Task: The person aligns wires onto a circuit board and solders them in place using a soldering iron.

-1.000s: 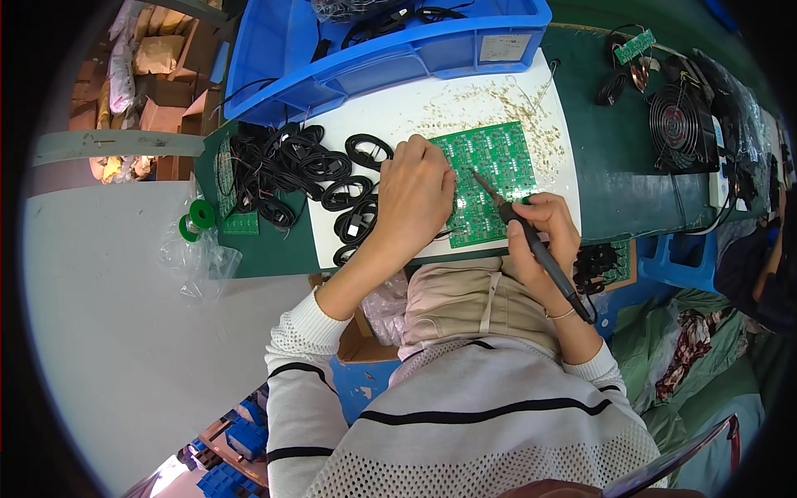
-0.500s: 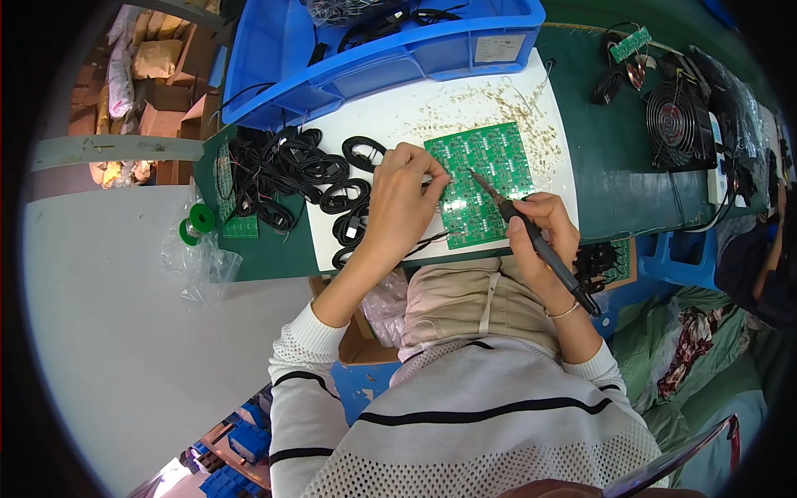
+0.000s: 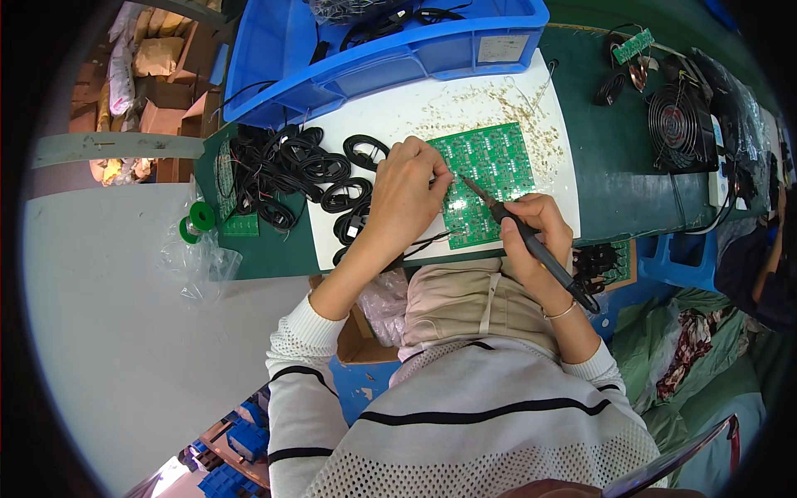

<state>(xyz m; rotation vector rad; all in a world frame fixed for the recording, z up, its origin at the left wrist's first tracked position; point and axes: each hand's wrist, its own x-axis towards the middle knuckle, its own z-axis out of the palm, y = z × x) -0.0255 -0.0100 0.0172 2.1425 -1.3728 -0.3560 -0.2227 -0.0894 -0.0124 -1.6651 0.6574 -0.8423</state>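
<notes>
Circuit board [image 3: 498,158] under work, it seems; finished joints unreadable. Coiled cables [image 3: 309,159] left of it. Right hand [image 3: 556,228] grips soldering iron [image 3: 540,249]; left hand [image 3: 404,189] pinched narrow at board's left edge, hold unclear.

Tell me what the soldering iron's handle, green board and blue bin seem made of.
Soldering iron's handle: probably dark plastic or rubber; its surface looks matte. Green board: likely coated laminate; it's flat, dotted with shiny, perhaps metal spots. Blue bin: apparently moulded plastic, slightly glossy, judging by its ribbed walls.
</notes>
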